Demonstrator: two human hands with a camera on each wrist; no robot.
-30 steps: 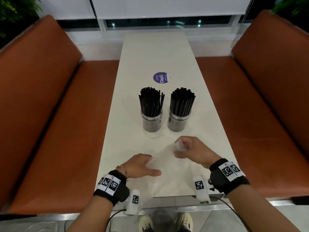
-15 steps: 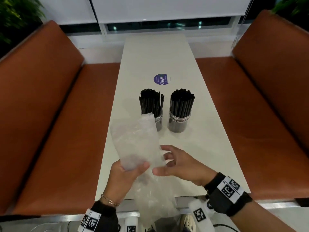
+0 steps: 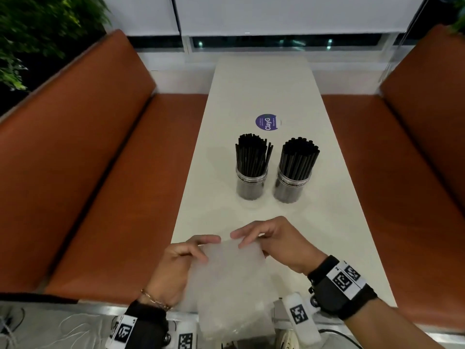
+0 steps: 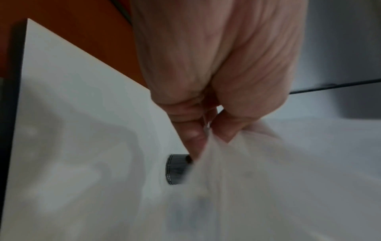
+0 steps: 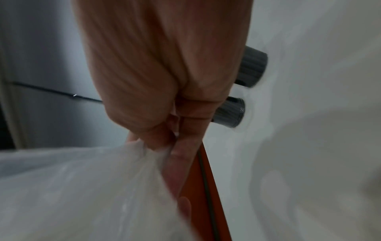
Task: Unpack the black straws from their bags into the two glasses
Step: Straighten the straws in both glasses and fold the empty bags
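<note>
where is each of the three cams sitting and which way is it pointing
Head: worn on the head, looking forward and down the white table at two glasses of black straws; both hands and banded wrists show.
Left wrist: looks along the left hand, whose fingers pinch the clear bag.
Right wrist: looks along the right hand, pinching the same bag's other corner.
Shared: the bag appears in all three; both wrist views catch glass bases.

Two glasses (image 3: 269,182) side by side on table (image 3: 264,84)
</note>
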